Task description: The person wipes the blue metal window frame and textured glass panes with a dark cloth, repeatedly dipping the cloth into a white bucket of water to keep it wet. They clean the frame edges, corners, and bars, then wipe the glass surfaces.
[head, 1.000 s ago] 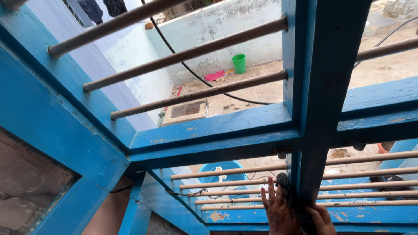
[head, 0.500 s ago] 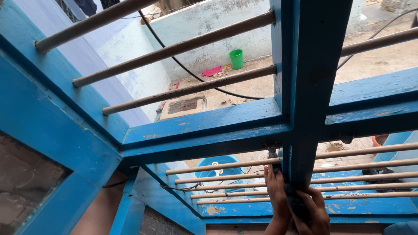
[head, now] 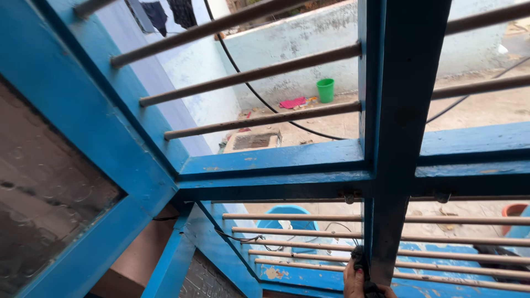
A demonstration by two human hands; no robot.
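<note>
Up close, the big blue-painted wooden window frame (head: 276, 160) fills nearly everything, its thick upright post (head: 406, 110) running from twelve o'clock down to six and its crossbar spanning from nine to three. Pale round wooden bars (head: 265, 118) slant across the openings above and below that crossbar. At nine o'clock a frosted glass pane (head: 38, 193) sits in an open blue shutter. Beyond the bars lies a dusty rooftop yard with a whitewashed wall (head: 298, 49), a black cable (head: 265, 105) looping across it, a blue plastic tub (head: 284, 216) at six o'clock, and a small green bucket (head: 325, 89) at one o'clock with a pink rag (head: 292, 102) just beside it.

Down at six o'clock, at the foot of the post, only part of one hand (head: 353, 278) shows, which I take to be the left, its fingers closed around a dark cloth (head: 361, 264) pressed against the post's left edge. The right hand is cut off by the picture's bottom edge, so its grip cannot be told.
</note>
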